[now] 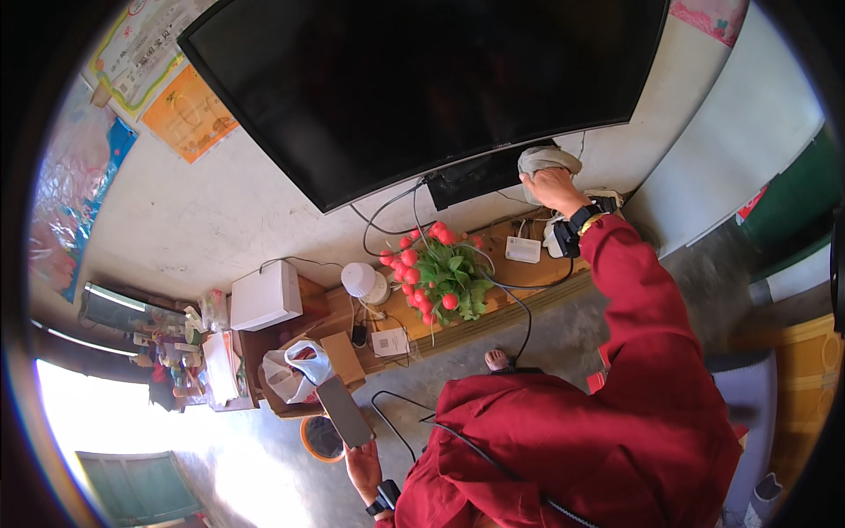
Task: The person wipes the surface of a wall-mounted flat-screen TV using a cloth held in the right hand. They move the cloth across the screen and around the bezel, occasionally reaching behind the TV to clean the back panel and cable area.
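My right hand (556, 189) grips a bunched grey cloth (546, 158) at the bottom edge of a wall-mounted flat-screen television (429, 92). Behind the cloth, a black panel (475, 177) shows below the screen; whether the cloth touches the panel or the television I cannot tell. Low on the left, my left hand (364, 467) holds a flat dark slab that looks like a smartphone (345, 412) by its lower end. A potted plant with red balls and green leaves (445, 274) stands between my hands on a long wooden cabinet (508, 267).
On the cabinet are a white router-like box (523, 249), a white domed device (365, 282) and loose black cables (521, 310). Further left come a white box (265, 297), a plastic bag (297, 373) in a carton and an orange-rimmed bin (321, 439). A grey-purple seat (743, 396) stands right.
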`<state>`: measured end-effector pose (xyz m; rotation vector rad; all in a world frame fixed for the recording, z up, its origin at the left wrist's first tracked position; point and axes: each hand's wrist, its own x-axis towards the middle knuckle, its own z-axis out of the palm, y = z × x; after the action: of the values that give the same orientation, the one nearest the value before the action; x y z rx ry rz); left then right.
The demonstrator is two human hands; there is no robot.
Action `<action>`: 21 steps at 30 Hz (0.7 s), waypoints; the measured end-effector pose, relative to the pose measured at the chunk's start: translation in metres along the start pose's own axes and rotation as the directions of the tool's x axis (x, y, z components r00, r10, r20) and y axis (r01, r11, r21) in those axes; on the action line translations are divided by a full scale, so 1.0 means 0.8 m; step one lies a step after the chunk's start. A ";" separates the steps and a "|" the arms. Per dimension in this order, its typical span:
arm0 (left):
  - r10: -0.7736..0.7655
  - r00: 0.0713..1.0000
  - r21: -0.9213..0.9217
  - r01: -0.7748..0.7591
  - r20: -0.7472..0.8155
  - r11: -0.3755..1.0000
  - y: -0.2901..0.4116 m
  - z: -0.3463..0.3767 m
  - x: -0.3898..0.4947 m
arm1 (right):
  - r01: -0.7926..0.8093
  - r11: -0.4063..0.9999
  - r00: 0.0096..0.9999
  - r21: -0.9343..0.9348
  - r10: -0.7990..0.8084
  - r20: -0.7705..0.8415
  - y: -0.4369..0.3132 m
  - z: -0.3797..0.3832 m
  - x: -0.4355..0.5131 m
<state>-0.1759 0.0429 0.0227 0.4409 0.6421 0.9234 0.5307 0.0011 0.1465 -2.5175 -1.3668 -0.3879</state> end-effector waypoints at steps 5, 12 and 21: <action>-0.007 1.000 -0.012 0.007 -0.015 1.000 -0.019 0.024 -0.005 | 0.070 0.997 0.976 -0.037 -0.061 0.208 0.001 0.025 0.052; -0.090 0.995 -0.063 0.088 -0.030 0.994 -0.037 0.053 0.021 | 0.495 0.831 0.841 0.254 -0.532 0.103 0.011 -0.006 0.005; -0.079 0.997 -0.014 0.079 -0.012 0.997 -0.044 0.075 0.033 | 0.042 0.995 0.915 0.091 -0.075 0.396 0.029 0.003 0.063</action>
<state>-0.1029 0.0418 0.0369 0.3958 0.6600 0.8557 0.5769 0.0290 0.1600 -2.5850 -1.5626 0.1849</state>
